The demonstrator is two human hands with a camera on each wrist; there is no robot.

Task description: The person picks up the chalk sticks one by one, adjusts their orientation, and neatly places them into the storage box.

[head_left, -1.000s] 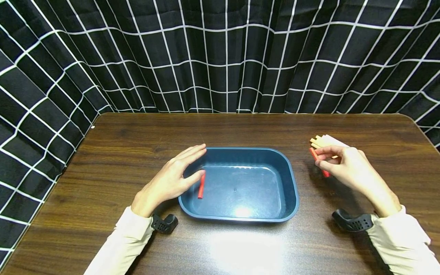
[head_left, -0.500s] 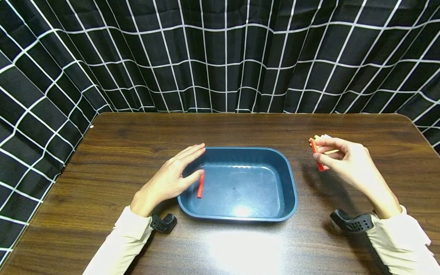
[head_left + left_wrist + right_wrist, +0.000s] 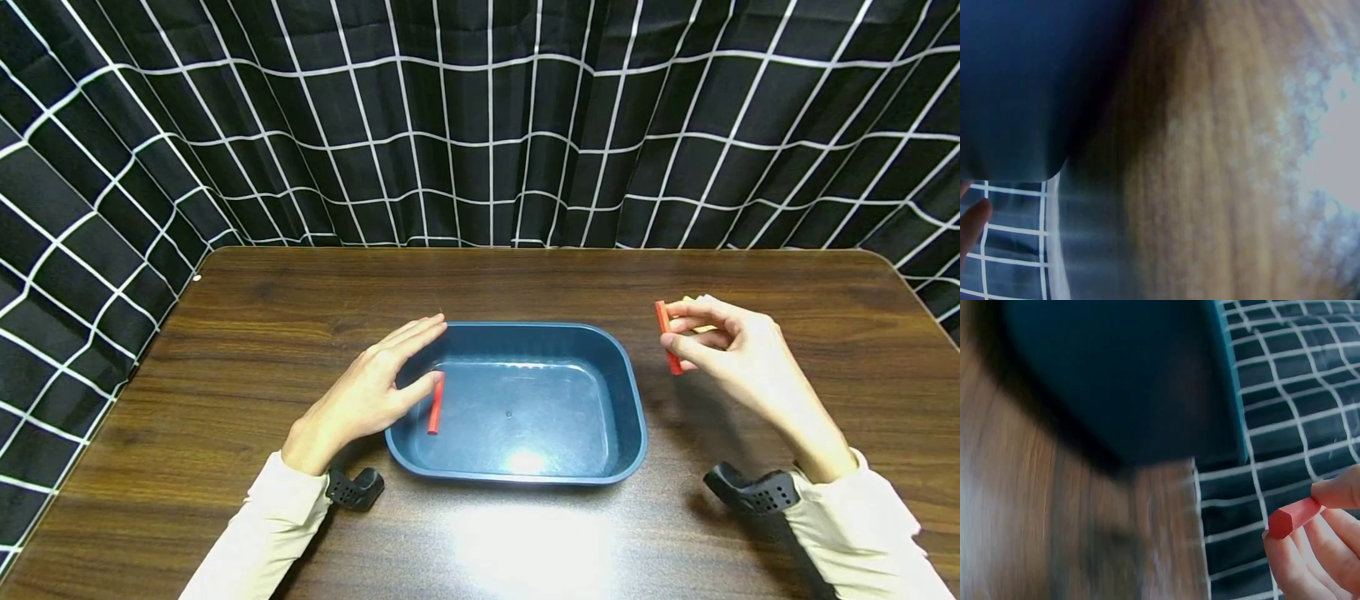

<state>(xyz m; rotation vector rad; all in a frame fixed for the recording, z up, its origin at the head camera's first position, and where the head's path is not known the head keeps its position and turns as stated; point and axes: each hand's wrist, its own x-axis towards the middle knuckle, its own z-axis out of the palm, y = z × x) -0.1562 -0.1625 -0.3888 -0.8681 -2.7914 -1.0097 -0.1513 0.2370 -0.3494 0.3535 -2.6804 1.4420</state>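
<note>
My right hand (image 3: 720, 342) pinches a red faceted stick (image 3: 663, 321) between thumb and fingers, to the right of a blue plastic bin (image 3: 517, 480). The flat end of the held stick (image 3: 1280, 524) faces the camera in the right wrist view. On the bin's left side lies my left hand (image 3: 367, 396), its fingers extended along the rim and its thumb over the inside. Below that thumb, a second red stick (image 3: 436, 408) lies on the bin's floor; its upper end meets the thumb tip in view. Just a fingertip (image 3: 974, 222) of the left hand shows clearly in its wrist view.
Behind the right hand, pale yellow pieces (image 3: 688, 300) peek out, mostly hidden. The brown wooden table (image 3: 285, 292) carries everything and ends at a black curtain with white grid lines (image 3: 510, 117). A tiny white speck (image 3: 197, 277) sits at the table's left edge.
The right hand has lifted the red stick and carried it left, towards the bin. The pale yellow pieces are now mostly covered by that hand. The left hand has stayed put.
</note>
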